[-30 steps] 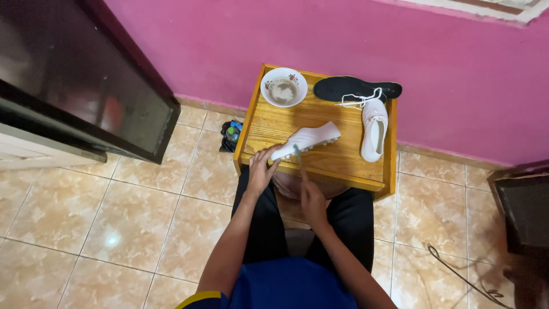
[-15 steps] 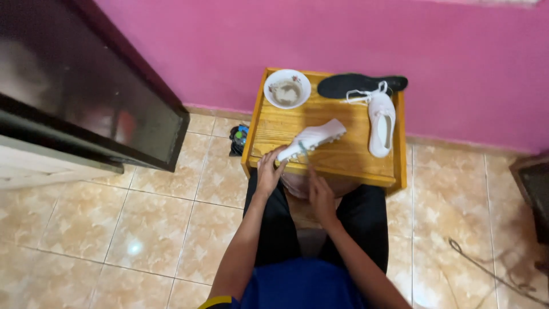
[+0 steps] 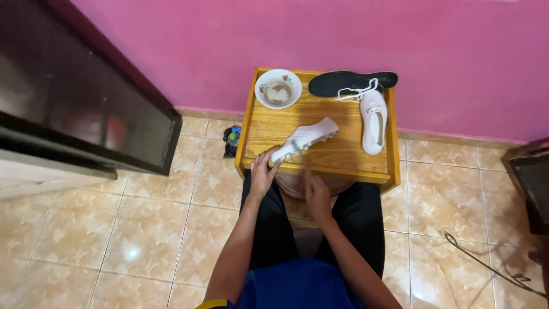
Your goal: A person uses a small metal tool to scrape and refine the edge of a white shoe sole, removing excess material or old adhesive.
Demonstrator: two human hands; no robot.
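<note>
A white studded shoe [image 3: 307,136] lies tilted on its side on the small wooden table [image 3: 247,137] in front of me. My left hand [image 3: 263,171] grips its near end at the table's front edge. My right hand [image 3: 317,195] is just below the edge and holds a thin stick-like tool [image 3: 298,155] whose tip touches the shoe's sole. A second white shoe [image 3: 373,117] with loose laces lies at the right. Behind it lies a black insole [image 3: 349,83]. At the back left stands a white bowl [image 3: 278,90] of murky liquid.
A large dark cabinet [image 3: 86,109] stands at the left. Small dark items [image 3: 231,141] lie on the tiled floor beside the table. A pink wall [image 3: 343,34] backs the table. A dark piece of furniture [image 3: 529,183] and a cable [image 3: 486,263] are at the right.
The view has drifted a little. My left hand keeps hold of the studded shoe, and my right hand shifts slightly by its sole.
</note>
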